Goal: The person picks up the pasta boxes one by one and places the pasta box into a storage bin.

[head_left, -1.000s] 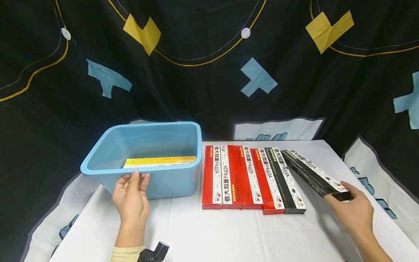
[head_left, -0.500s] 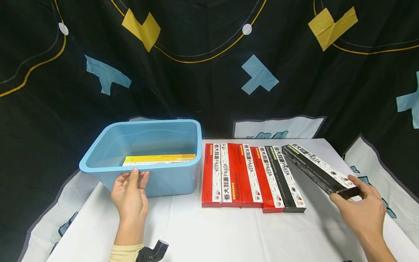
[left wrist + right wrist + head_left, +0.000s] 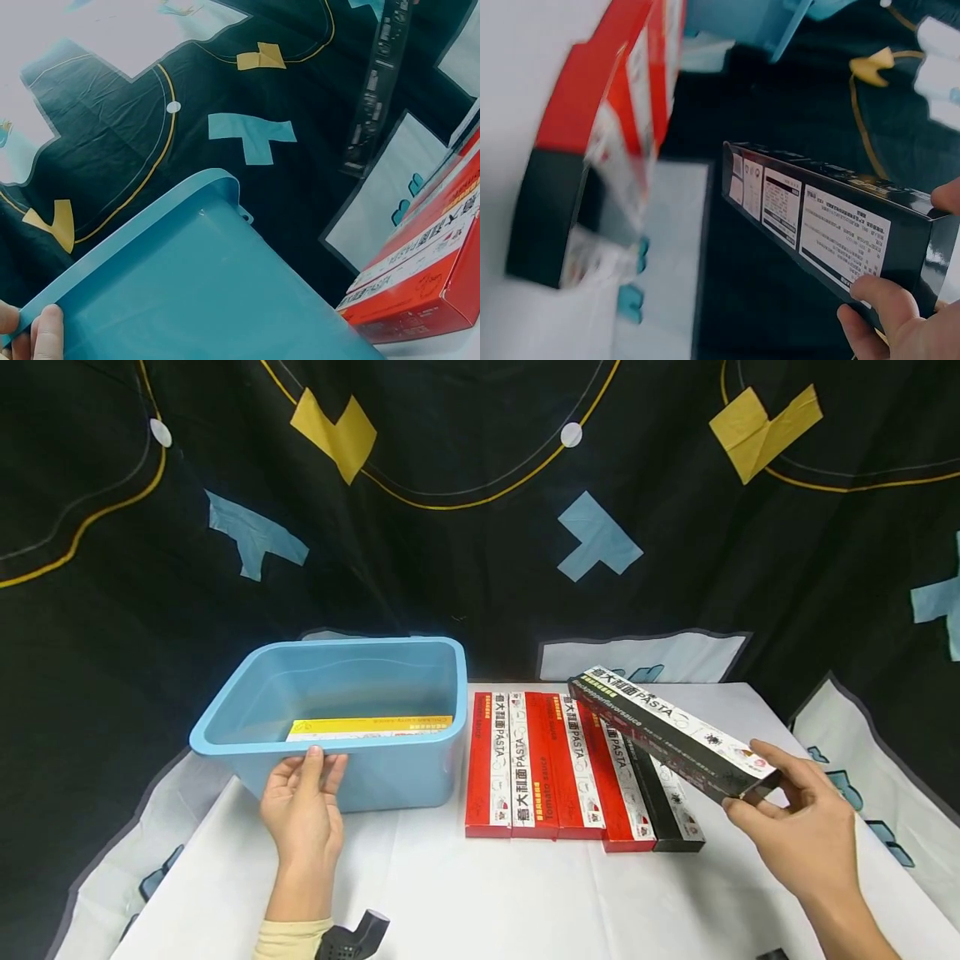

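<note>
The right hand [image 3: 802,827] pinches the near end of a black box [image 3: 667,727], thumb and fingers only the box's width apart, holding it above the right part of a row: four red boxes [image 3: 525,768] and, rightmost, another black box [image 3: 681,827], flat on the worktop [image 3: 525,902]. The left hand [image 3: 303,810] grips the near rim of a blue tub [image 3: 397,781], fingers closed on it; a yellow-and-white box [image 3: 375,727] lies inside.

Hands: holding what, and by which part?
Right hand: the long black-and-white cardboard pasta box, by its near end. Left hand: the blue rectangular plastic bin, by its near rim.
</note>
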`<state>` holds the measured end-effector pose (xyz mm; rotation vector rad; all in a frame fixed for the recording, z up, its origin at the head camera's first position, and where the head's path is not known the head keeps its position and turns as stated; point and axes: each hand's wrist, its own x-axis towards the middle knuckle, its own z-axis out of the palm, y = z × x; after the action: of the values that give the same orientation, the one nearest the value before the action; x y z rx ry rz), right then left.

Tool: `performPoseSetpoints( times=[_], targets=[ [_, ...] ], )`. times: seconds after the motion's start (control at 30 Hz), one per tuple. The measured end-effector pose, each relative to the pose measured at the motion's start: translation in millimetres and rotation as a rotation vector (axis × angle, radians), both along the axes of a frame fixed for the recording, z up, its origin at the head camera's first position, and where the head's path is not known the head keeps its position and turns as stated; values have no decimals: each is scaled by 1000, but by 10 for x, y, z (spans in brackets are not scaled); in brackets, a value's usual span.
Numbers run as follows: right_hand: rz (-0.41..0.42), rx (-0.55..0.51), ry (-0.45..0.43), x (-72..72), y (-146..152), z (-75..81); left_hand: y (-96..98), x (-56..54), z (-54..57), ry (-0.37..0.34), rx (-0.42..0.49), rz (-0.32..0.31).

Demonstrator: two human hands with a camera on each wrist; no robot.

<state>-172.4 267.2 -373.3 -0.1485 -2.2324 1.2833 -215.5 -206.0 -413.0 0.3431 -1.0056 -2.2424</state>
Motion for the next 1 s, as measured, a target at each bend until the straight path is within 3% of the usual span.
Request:
performPoseSetpoints(
  times=[0.33, 0.57, 0.73, 1.0],
  targets=[
    [224, -146, 125, 10, -303, 218, -8, -15, -6, 6, -1, -4],
    [296, -149, 118, -97, -522, 330, 6, -18, -9, 18, -12, -11],
    [442, -239, 151, -222, -745, 406, 2, -5, -19, 8, -20, -9],
    [615, -279, 70, -424, -1104, 446, 1, 6, -17, -2, -30, -12]
  ],
)
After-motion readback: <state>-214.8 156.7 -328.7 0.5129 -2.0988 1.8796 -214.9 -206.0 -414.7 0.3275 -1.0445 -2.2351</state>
